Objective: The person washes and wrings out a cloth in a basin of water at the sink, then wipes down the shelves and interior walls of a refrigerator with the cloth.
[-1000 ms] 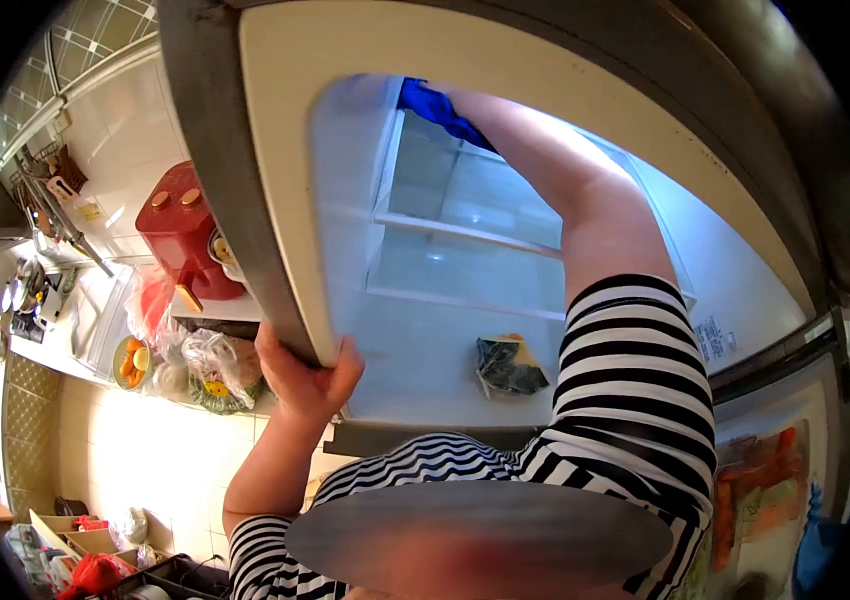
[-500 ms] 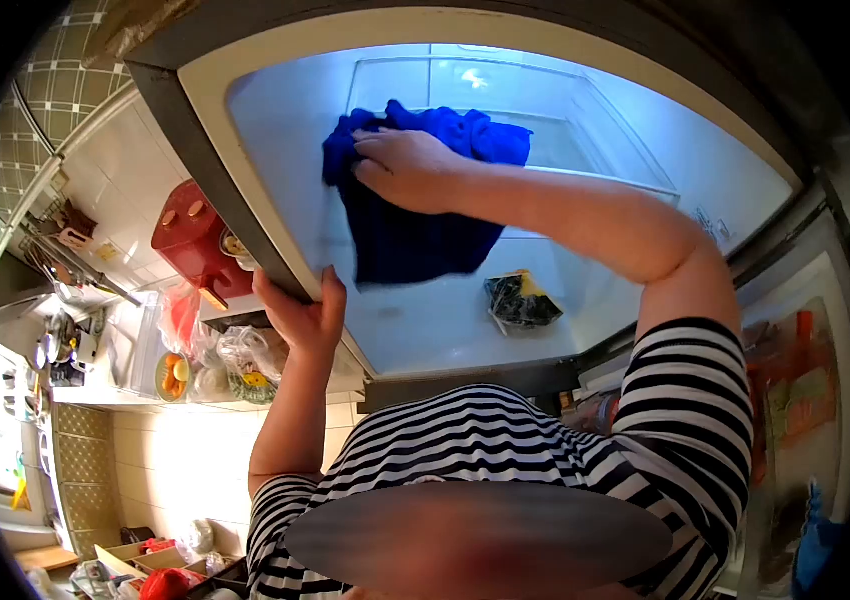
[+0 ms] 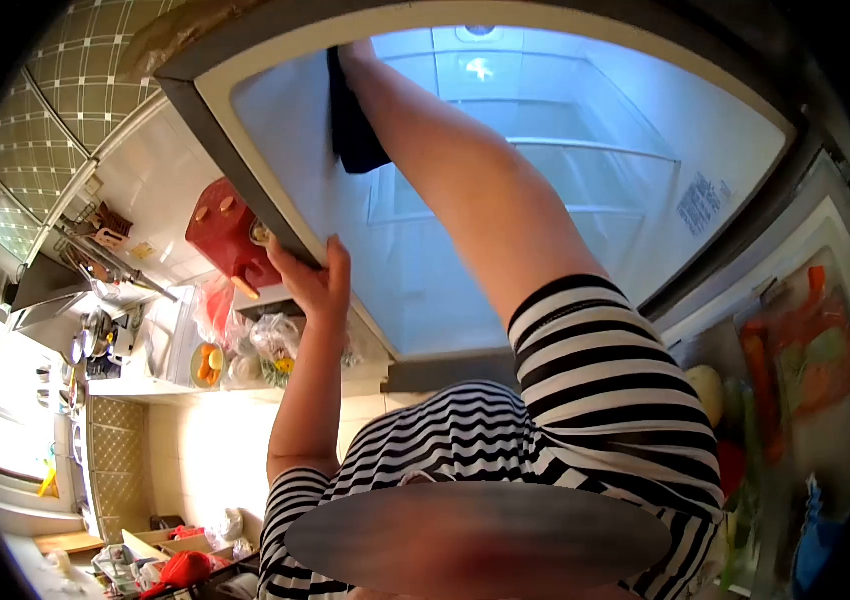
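The person's right arm reaches up and across to the left in front of the torso, only slightly bent at the elbow, with the right forearm point(image 3: 445, 140) slanting away to the wrist. The right hand point(image 3: 358, 50) is mostly hidden at the far end of this reach, so its finger pose cannot be made out. Lower down, the left forearm point(image 3: 307, 395) rises nearly upright from a bent elbow. The left hand point(image 3: 317, 285) is curled in a grip, thumb upright and parted from the fingers.

No words or numbers can be read, as the printed label point(image 3: 705, 205) inside the fridge point(image 3: 275, 55), towards its right side, is too small and blurred
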The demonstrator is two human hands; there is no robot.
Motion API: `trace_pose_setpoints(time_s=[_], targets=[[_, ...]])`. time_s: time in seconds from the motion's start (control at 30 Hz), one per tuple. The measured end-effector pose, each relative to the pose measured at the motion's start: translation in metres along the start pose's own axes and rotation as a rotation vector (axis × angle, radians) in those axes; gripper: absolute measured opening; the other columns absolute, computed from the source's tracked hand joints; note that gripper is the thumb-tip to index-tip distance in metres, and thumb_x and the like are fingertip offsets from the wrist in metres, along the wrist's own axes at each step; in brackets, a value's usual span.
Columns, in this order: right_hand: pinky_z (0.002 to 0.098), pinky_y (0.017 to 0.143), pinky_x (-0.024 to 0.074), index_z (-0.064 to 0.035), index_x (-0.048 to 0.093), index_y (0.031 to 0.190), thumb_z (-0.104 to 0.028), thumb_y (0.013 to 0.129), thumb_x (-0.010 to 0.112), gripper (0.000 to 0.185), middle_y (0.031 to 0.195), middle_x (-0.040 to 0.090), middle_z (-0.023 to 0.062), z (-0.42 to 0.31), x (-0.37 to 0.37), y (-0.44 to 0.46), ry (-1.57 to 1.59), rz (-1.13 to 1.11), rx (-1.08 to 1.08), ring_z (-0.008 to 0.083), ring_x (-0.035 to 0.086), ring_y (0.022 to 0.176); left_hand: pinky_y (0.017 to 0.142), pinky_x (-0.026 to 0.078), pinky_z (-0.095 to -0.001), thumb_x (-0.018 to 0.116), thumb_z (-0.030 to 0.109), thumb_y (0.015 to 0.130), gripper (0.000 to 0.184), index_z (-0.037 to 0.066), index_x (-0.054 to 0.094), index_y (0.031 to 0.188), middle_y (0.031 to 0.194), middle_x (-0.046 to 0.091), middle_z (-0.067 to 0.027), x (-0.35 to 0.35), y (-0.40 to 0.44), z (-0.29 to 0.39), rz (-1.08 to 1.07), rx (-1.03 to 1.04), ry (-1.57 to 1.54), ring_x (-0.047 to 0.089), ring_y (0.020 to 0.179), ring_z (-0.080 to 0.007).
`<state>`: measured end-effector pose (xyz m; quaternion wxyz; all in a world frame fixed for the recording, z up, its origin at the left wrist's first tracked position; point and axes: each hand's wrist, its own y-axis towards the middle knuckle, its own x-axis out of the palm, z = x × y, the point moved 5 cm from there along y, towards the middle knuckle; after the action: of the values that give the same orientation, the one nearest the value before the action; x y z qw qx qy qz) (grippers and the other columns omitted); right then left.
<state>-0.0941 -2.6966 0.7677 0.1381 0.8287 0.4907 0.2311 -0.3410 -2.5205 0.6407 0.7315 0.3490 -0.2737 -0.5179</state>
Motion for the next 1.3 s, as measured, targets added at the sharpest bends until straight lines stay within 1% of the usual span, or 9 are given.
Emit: trace_pose_setpoints(time_s=[0.2,0.27,0.47,0.67,0.83,1.03,1.13,1.2,1.3], targets=[[0.0436,0.097,0.0357,0.0009,0.044,0.122,-0.025,0.09,0.031,0.043,0.121,0.048,0.0286,-0.035,-0.019,-0.077,-0.223,-0.042,0.304,0.044,0.043,0.114,0.086,0.039,-0.0308,0.06,0.019,0.081,0.057,-0.001,0.03,0.126,0.111,0.047,-0.0154,0.0,-0.001,-0.011,-0.034,0.068,-0.017,0.047,0.097,-0.0204],[0.0407,0.092,0.0368,0.0067,0.046,0.118,-0.03,0.089,0.033,0.048,0.117,0.053,0.0234,-0.03,-0.005,-0.108,-0.742,-0.259,-0.259,0.0404,0.048,0.107,0.088,0.038,-0.0316,0.056,0.025,0.085,0.055,-0.001,0.031,0.126,0.112,0.047,-0.0146,-0.002,0.002,-0.011,-0.038,0.106,0.013,0.047,0.098,-0.0205],[0.0353,0.095,0.0344,0.0078,0.037,0.125,-0.012,0.088,0.039,0.042,0.117,0.047,0.0254,-0.031,-0.054,-0.287,0.035,-0.115,-0.375,0.0347,0.046,0.11,0.09,0.036,-0.0371,0.028,0.062,0.086,0.077,-0.002,0.034,0.128,0.116,0.048,-0.0199,-0.008,0.004,-0.017,-0.056,0.075,-0.141,0.048,0.102,-0.0298],[0.0314,0.089,0.04,0.0053,0.04,0.122,-0.008,0.085,0.04,0.039,0.111,0.051,0.0168,0.063,-0.112,-0.365,-0.197,-0.324,0.07,0.0262,0.051,0.101,0.1,0.027,-0.0366,0.028,0.064,0.087,0.08,-0.003,0.03,0.131,0.129,0.038,-0.0201,-0.005,-0.001,-0.021,-0.092,-0.016,-0.335,0.039,0.117,-0.0295],[0.028,0.071,0.0429,0.0017,0.049,0.108,-0.009,0.079,0.047,0.031,0.089,0.054,0.007,0.035,-0.149,-0.351,0.365,-0.46,0.532,0.0148,0.05,0.078,0.104,0.021,-0.0474,0.063,0.053,0.075,0.089,0.001,0.023,0.136,0.141,0.021,-0.0281,-0.008,-0.053,0.064,-0.352,0.672,0.261,0.02,0.132,-0.0417],[0.0261,0.069,0.0451,0.0002,0.055,0.1,-0.016,0.079,0.061,0.028,0.084,0.058,0.0052,-0.074,-0.192,-0.306,-0.151,-0.472,0.053,0.0116,0.054,0.077,0.078,0.049,-0.037,0.079,0.023,0.064,0.092,0.003,0.026,0.137,0.13,0.041,-0.0243,0.035,-0.081,0.048,-0.848,-0.333,-0.23,0.048,0.113,-0.0374],[0.0238,0.068,0.0472,-0.001,0.058,0.1,-0.019,0.08,0.063,0.027,0.08,0.061,0.0048,-0.087,-0.201,-0.276,0.286,-0.235,0.36,0.012,0.058,0.073,0.074,0.049,-0.0332,0.076,0.016,0.068,0.084,0.002,0.027,0.135,0.122,0.048,-0.0228,0.039,-0.051,0.074,-0.756,-0.224,-0.159,0.051,0.11,-0.0337],[0.0251,0.066,0.0491,-0.0011,0.059,0.104,-0.02,0.08,0.063,0.031,0.083,0.063,0.0081,-0.112,-0.204,-0.247,0.487,-0.089,0.421,0.0159,0.061,0.073,0.077,0.047,-0.0302,0.07,0.015,0.074,0.073,0.001,0.03,0.134,0.122,0.047,-0.0236,0.016,-0.024,0.117,-0.368,0.613,0.214,0.052,0.105,-0.0281],[0.0312,0.069,0.0513,-0.003,0.058,0.104,-0.023,0.081,0.062,0.031,0.088,0.063,0.0097,-0.127,-0.199,-0.182,0.38,-0.042,0.185,0.0202,0.062,0.078,0.089,0.04,-0.0365,0.062,0.009,0.079,0.062,-0.001,0.031,0.132,0.13,0.039,-0.0238,-0.009,0.006,0.117,-0.139,0.708,0.293,0.043,0.117,-0.0311]])
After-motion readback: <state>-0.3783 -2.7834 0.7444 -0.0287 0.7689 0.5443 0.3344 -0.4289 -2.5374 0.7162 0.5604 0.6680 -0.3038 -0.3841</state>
